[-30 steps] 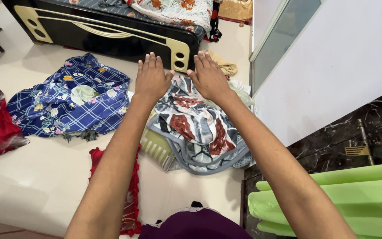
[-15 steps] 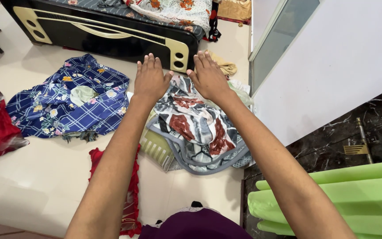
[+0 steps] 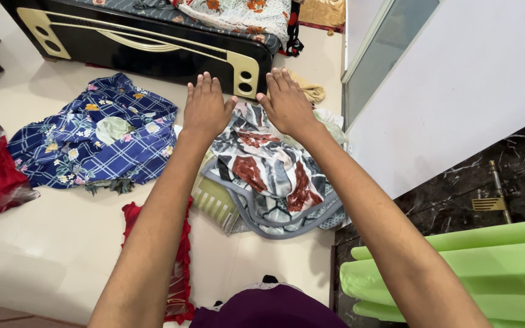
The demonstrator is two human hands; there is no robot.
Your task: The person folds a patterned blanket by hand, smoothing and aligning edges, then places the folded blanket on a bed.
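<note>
Above the floor (image 3: 62, 237), both arms stretch forward, the left hand (image 3: 205, 109) and right hand (image 3: 287, 106) flat, palms down, fingers together and holding nothing. Beneath them lies a crumpled grey blanket with rust-red patches (image 3: 274, 176), partly hidden by the forearms. Whether either hand touches it is unclear. A blue checked cloth (image 3: 92, 133) lies left.

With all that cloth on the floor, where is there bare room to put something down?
Bare floor lies left of the red frilled cloth, below the blue checked cloth. Another strip runs between that cloth and the bed. A smaller patch sits below the grey patterned blanket. Under both hands, left and right, it is crowded.
</note>
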